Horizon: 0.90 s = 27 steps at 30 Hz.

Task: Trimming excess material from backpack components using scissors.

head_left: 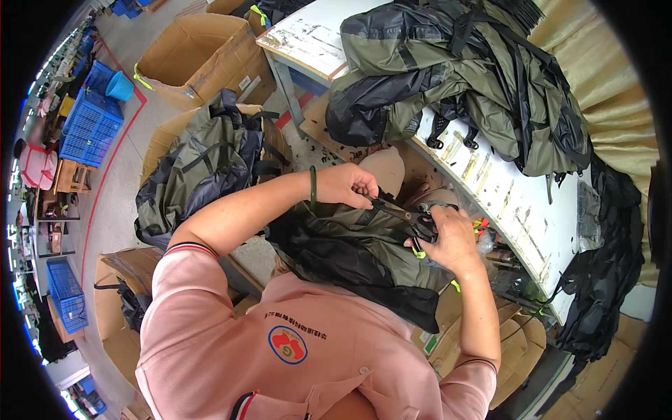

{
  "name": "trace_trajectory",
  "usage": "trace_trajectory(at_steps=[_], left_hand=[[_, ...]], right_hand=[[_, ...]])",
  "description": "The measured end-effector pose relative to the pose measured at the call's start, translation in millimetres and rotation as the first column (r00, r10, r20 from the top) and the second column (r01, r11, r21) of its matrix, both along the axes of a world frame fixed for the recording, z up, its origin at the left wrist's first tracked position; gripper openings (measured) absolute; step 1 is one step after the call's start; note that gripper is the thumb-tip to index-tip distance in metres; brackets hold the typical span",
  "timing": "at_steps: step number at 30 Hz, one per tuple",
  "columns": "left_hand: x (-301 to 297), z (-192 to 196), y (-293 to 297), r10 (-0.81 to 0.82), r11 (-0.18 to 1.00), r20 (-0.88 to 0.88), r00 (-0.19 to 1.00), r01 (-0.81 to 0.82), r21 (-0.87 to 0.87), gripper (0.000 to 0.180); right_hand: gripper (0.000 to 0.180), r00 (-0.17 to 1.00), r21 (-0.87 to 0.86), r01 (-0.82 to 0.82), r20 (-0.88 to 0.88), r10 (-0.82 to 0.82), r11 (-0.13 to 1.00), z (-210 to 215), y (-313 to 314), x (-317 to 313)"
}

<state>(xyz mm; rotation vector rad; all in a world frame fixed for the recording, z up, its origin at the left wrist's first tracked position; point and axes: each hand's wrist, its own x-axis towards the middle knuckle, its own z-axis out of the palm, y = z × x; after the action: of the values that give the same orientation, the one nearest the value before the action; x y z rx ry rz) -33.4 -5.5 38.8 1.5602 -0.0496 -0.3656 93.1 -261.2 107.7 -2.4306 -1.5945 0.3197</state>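
An olive-green and black bag (336,241) lies across my lap, its fabric slack and folded. My left hand (346,187), with a dark bangle at the wrist, is closed in a pinch on a black strap or edge of this bag. My right hand (451,234) is closed round the handles of dark scissors (408,215). Their blades point left toward my left fingertips, over the bag. Whether the blades touch the strap I cannot tell. A small yellow-green pull tab (418,252) shows beside my right thumb.
More olive and black bags (448,84) are heaped on the scuffed white table (511,203) at right. Another bag (203,161) rests over a cardboard box at left. A large open carton (199,59) stands beyond. Black straps (609,245) hang off the table's right end. Blue crates (91,122) stand far left.
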Motion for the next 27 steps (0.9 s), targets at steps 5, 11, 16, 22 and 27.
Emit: trace_trajectory(at_steps=[5,11,16,22,27], left_hand=[[1,2,0,-0.021,0.999,-0.003,1.000,0.020,-0.031,0.013],[0,1,2,-0.017,1.000,0.002,1.000,0.017,-0.006,0.016],[-1,7,1,0.001,1.000,0.002,1.000,-0.001,-0.015,0.016],[9,25,14,0.030,0.986,0.189,0.981,-0.061,0.158,0.012],[21,66,21,0.170,0.958,0.256,0.952,-0.220,0.182,0.013]], right_hand=[[0.053,1.000,0.041,-0.013,0.004,0.013,0.999,4,6,-3],[0.044,0.995,0.099,-0.035,0.097,0.026,0.994,-2,1,0],[0.041,0.991,0.059,-0.003,0.134,-0.005,0.998,-5,-10,3],[0.027,0.938,0.067,0.332,-0.125,-0.322,0.941,-20,-42,8],[0.039,0.825,0.029,0.475,-0.363,-0.434,0.879,-19,-76,4]])
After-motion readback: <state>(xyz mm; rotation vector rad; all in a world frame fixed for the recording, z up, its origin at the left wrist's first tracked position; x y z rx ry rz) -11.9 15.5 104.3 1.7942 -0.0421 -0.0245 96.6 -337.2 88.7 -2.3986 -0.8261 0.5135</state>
